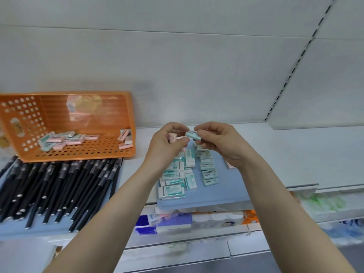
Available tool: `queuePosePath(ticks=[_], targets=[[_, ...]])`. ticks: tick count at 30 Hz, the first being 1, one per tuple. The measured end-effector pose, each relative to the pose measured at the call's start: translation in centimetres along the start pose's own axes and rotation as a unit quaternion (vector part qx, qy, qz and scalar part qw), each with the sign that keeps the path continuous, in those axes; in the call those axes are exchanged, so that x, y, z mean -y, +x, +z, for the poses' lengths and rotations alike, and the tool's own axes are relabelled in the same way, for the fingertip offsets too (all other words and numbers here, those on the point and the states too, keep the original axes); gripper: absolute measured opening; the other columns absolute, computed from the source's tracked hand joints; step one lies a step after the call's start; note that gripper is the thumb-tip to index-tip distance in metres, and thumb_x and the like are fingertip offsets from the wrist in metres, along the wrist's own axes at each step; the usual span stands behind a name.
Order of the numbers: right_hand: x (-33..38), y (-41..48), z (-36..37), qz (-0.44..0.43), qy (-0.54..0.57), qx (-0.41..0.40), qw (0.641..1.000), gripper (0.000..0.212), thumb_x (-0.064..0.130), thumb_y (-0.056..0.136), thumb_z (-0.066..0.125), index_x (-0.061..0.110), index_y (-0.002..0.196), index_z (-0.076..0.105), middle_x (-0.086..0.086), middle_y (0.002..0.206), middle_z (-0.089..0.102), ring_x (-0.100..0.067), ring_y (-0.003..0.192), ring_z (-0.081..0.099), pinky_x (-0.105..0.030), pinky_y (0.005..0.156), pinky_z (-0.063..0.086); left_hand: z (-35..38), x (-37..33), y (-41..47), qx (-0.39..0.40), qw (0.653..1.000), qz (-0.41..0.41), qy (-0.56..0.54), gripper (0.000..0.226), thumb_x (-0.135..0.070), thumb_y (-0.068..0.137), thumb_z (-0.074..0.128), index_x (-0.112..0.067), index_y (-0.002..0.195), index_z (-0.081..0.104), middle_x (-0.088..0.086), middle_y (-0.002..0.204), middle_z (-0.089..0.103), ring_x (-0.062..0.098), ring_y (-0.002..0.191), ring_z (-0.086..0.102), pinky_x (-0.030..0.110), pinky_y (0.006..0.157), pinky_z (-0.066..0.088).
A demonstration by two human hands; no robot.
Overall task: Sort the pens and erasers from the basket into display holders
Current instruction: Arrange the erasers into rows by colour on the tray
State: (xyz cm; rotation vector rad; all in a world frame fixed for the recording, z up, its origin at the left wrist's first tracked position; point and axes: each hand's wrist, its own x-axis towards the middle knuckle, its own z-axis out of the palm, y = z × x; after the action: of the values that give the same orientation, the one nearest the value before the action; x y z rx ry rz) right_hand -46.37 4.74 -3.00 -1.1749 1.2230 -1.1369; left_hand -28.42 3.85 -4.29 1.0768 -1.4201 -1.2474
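Note:
The orange basket [82,154] lies tipped on the shelf at left, with several pink and teal erasers [65,139] inside. In front of it, several black pens [59,186] lie on a blue tray. A second blue tray [226,196] in the middle holds rows of teal erasers [178,179]. Above that tray, my left hand [167,142] grips pink erasers [173,137], and my right hand [218,142] pinches a teal eraser [193,135]. A pink eraser [229,165] peeks out under my right wrist.
The white shelf [295,154] extends to the right, with a white back wall behind. Below the shelf edge sit packaged goods [173,223] in blue, white and orange. A slotted upright [295,66] runs up the wall at right.

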Motion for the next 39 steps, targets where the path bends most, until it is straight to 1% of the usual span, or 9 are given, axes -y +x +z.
queuePosePath(ticks=[5, 10, 15, 20, 25, 31, 33, 36, 39], targets=[[-0.4, 0.1, -1.6, -0.013, 0.010, -0.035, 0.999, 0.017, -0.002, 0.090, 0.064, 0.005, 0.104, 0.068, -0.014, 0.088, 0.069, -0.018, 0.076, 0.070, -0.020, 0.071, 0.057, -0.3, -0.1, 0.8, -0.058, 0.994, -0.032, -0.081, 0.019, -0.004, 0.094, 0.058, -0.018, 0.108, 0.058, 0.005, 0.099, 0.068, 0.006, 0.066, 0.061, 0.020, 0.059, 0.047], [-0.9, 0.2, -2.5, -0.013, -0.004, -0.033, 0.999, 0.031, -0.005, 0.088, 0.065, 0.008, 0.116, 0.066, -0.014, 0.094, 0.064, -0.025, 0.084, 0.071, -0.022, 0.076, 0.057, -0.9, -0.3, 1.1, -0.037, 0.984, -0.071, -0.160, 0.040, 0.017, 0.085, 0.045, -0.015, 0.104, 0.061, 0.005, 0.101, 0.066, 0.014, 0.090, 0.061, 0.024, 0.078, 0.051], [-1.0, 0.6, -3.5, -0.007, -0.054, -0.025, 0.998, 0.046, -0.010, 0.088, 0.063, 0.016, 0.126, 0.063, -0.012, 0.099, 0.057, -0.028, 0.085, 0.071, -0.023, 0.080, 0.057, -1.5, -0.1, 1.2, -0.026, 0.979, -0.055, -0.194, 0.036, 0.017, 0.092, 0.041, -0.011, 0.105, 0.058, 0.010, 0.103, 0.067, 0.019, 0.101, 0.067, 0.023, 0.083, 0.056], [-0.9, 1.6, -4.0, 0.006, -0.034, -0.056, 0.998, 0.034, -0.006, 0.093, 0.058, 0.011, 0.121, 0.065, -0.011, 0.094, 0.060, -0.021, 0.080, 0.068, -0.020, 0.073, 0.056, -1.9, 0.2, 1.2, 0.006, 0.984, -0.031, -0.177, 0.030, 0.012, 0.096, 0.042, -0.010, 0.107, 0.058, 0.012, 0.106, 0.068, 0.022, 0.104, 0.067, 0.024, 0.076, 0.056], [-1.5, 2.8, -4.1, -0.011, -0.191, -0.106, 0.976, 0.025, 0.002, 0.089, 0.065, 0.024, 0.093, 0.074, -0.005, 0.084, 0.068, -0.019, 0.071, 0.057, -0.033, 0.069, 0.050, -2.3, 0.3, 1.6, -0.008, 0.989, -0.031, -0.147, 0.029, 0.006, 0.096, 0.049, -0.016, 0.114, 0.058, 0.004, 0.113, 0.070, 0.018, 0.101, 0.068, 0.025, 0.074, 0.057], [-1.9, 3.4, -3.0, 0.039, -0.357, -0.055, 0.932, 0.014, 0.008, 0.089, 0.067, 0.016, 0.092, 0.077, 0.000, 0.088, 0.073, -0.010, 0.065, 0.060, -0.008, 0.050, 0.040, -2.1, 0.5, 1.8, -0.056, 0.988, -0.056, -0.132, 0.030, 0.000, 0.092, 0.061, -0.013, 0.120, 0.061, 0.007, 0.111, 0.063, 0.015, 0.089, 0.071, 0.019, 0.074, 0.056], [-2.0, 3.2, -2.6, 0.023, -0.393, -0.069, 0.917, 0.014, 0.008, 0.088, 0.066, 0.016, 0.092, 0.077, 0.001, 0.090, 0.073, -0.004, 0.070, 0.059, -0.004, 0.051, 0.038, -1.9, 0.4, 1.7, -0.058, 0.988, -0.060, -0.127, 0.029, 0.000, 0.091, 0.062, -0.011, 0.117, 0.063, 0.004, 0.104, 0.061, 0.013, 0.085, 0.071, 0.019, 0.074, 0.056], [-1.4, 2.6, -1.4, -0.042, -0.346, -0.116, 0.930, 0.012, 0.014, 0.091, 0.063, 0.020, 0.092, 0.075, 0.007, 0.086, 0.072, -0.002, 0.075, 0.062, -0.014, 0.066, 0.046, -1.6, 0.3, 1.5, -0.054, 0.988, -0.067, -0.128, 0.023, 0.000, 0.088, 0.066, -0.015, 0.105, 0.067, 0.002, 0.095, 0.064, 0.012, 0.082, 0.070, 0.020, 0.075, 0.055], [-0.2, 1.6, 0.6, 0.003, -0.137, -0.005, 0.991, 0.017, 0.023, 0.097, 0.059, 0.012, 0.104, 0.070, -0.004, 0.094, 0.074, -0.017, 0.086, 0.071, -0.023, 0.073, 0.057, -1.0, 0.0, 1.2, -0.046, 0.992, -0.059, -0.106, 0.021, -0.002, 0.087, 0.068, -0.019, 0.099, 0.068, 0.002, 0.093, 0.068, 0.005, 0.076, 0.066, 0.017, 0.069, 0.052]])
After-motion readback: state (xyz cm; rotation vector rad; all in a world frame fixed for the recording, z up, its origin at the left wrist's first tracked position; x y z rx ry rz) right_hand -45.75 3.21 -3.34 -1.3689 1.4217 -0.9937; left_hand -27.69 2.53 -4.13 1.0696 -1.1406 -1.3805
